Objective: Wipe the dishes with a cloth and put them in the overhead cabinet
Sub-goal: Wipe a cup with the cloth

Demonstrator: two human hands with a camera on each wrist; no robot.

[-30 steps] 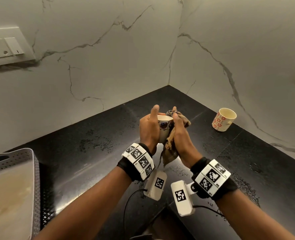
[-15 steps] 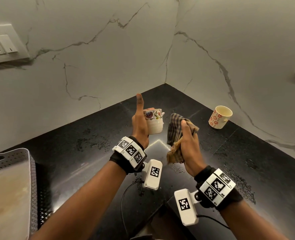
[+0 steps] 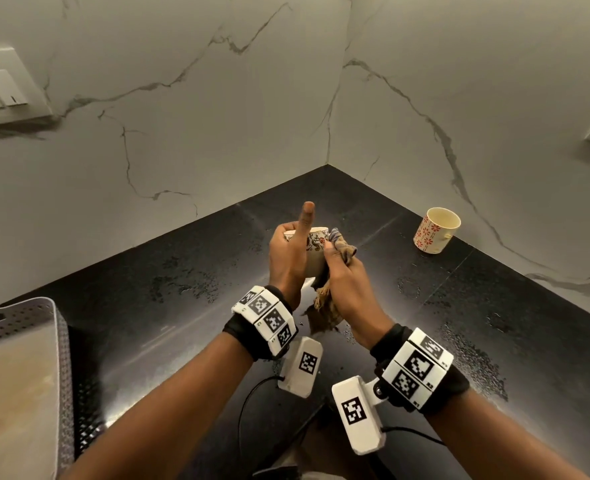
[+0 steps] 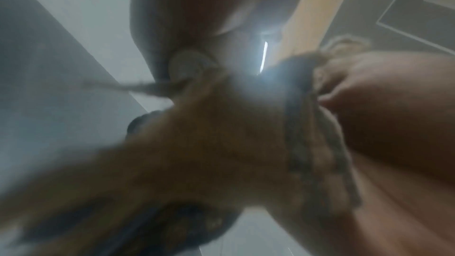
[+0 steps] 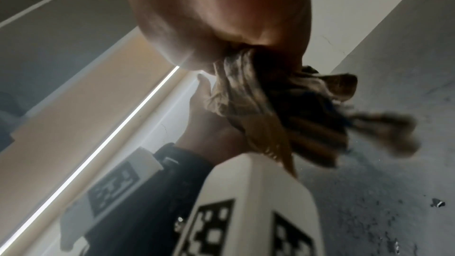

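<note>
A white cup with a dark flower pattern is held upright above the black counter by my left hand, thumb sticking straight up. My right hand grips a bunched brown checked cloth and presses it against the cup's right side; the cloth's tail hangs below the hand. The right wrist view shows the cloth pinched in the fingers. The left wrist view is blurred, with the cloth beside my right hand. A second cup with red flowers stands near the right wall.
A grey perforated tray sits at the counter's left edge. Water drops speckle the counter around the hands and to the right. Marble walls meet in a corner behind, with a switch plate at upper left.
Half a second ago the cup and cloth were held apart; now my right hand has brought the cloth back against the cup's side. Both hands sit slightly lower and nearer.
</note>
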